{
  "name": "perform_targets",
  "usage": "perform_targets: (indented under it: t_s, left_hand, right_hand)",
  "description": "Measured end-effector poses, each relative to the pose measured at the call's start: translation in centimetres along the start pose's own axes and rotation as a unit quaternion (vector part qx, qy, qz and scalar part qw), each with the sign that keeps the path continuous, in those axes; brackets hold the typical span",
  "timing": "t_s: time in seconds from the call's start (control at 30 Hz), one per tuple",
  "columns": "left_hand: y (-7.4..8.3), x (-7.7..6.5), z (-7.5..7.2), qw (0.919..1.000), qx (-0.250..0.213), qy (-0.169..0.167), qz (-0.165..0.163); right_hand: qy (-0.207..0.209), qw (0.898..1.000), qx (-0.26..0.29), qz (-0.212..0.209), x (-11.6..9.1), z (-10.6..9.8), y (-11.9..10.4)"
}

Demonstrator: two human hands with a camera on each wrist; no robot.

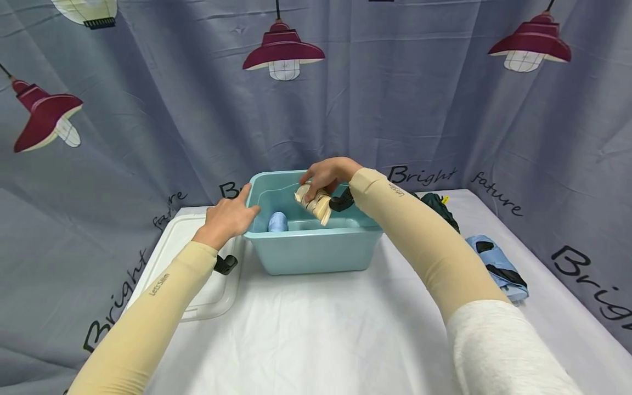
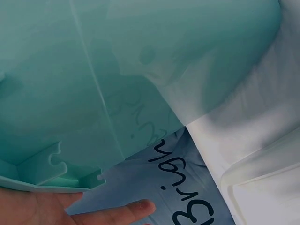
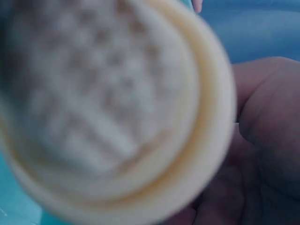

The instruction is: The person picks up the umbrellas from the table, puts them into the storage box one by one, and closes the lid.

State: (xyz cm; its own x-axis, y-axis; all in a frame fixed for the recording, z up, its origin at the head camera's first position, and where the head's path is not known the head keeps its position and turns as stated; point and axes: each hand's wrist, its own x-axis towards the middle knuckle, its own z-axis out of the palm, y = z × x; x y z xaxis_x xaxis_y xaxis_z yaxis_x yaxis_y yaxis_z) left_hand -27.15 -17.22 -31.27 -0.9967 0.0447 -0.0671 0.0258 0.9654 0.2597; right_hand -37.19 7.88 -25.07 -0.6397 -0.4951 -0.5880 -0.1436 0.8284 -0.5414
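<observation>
At the left rim of the light blue tub (image 1: 316,253), the left hand (image 1: 228,219) is laid with its fingers straight, so the tub seems to be steadied. Over the inside of the tub, a cream roll (image 1: 317,207) is gripped, tilted, by the right hand (image 1: 328,174). It seems to be either put in or lifted out of the tub; which one cannot be told. For the next move, a firm grip seems to be needed, and the rim must not be bumped.

Left of the tub, a white lid (image 1: 209,300) is seen. In the tub's front left part, a pale blue roll (image 1: 278,221) is found, so that spot is taken. The tub's right side is partly hidden by the right arm (image 1: 424,247). Right of the tub, a dark green bundle (image 1: 439,207) and a blue bundle with black bands (image 1: 496,260) are seen.
</observation>
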Motion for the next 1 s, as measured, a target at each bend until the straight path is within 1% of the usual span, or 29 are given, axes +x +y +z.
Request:
perform_targets:
  t_s: [0.27, 0.37, 0.43, 0.53, 0.67, 0.73, 0.83, 1.0]
  left_hand:
    - [0.1, 0.0, 0.0, 1.0000, 0.008, -0.001, -0.001]
    - [0.1, -0.1, 0.0, 1.0000, 0.009, -0.002, -0.002]
    - [0.2, 0.0, 0.0, 0.9999, 0.010, -0.001, -0.001]
    - [0.2, 0.0, -0.1, 0.9999, 0.012, 0.003, 0.001]
    - [0.1, 0.1, -0.1, 0.9999, 0.013, 0.006, 0.005]
    - [0.2, 0.2, -0.1, 0.9999, 0.011, 0.004, 0.005]
    - [0.2, 0.1, -0.1, 0.9999, 0.010, 0.000, 0.003]
    - [0.1, 0.0, 0.0, 0.9999, 0.011, 0.004, 0.002]
  right_hand:
    - [-0.040, 0.999, 0.029, 0.022, 1.9, 0.4, -0.3]
    - [-0.046, 0.998, 0.029, 0.034, 2.5, 0.6, -0.5]
    - [-0.050, 0.998, 0.016, 0.041, 2.9, 0.6, -0.7]
    - [-0.052, 0.997, -0.024, 0.045, 3.2, 0.5, -1.0]
    - [-0.065, 0.993, -0.088, 0.034, 4.0, 0.5, -1.1]
    - [-0.078, 0.991, -0.109, 0.025, 4.4, 0.5, -1.2]
    - [-0.094, 0.987, -0.126, 0.023, 5.1, 0.8, -1.3]
    - [-0.088, 0.986, -0.133, 0.047, 5.8, 1.4, -1.9]
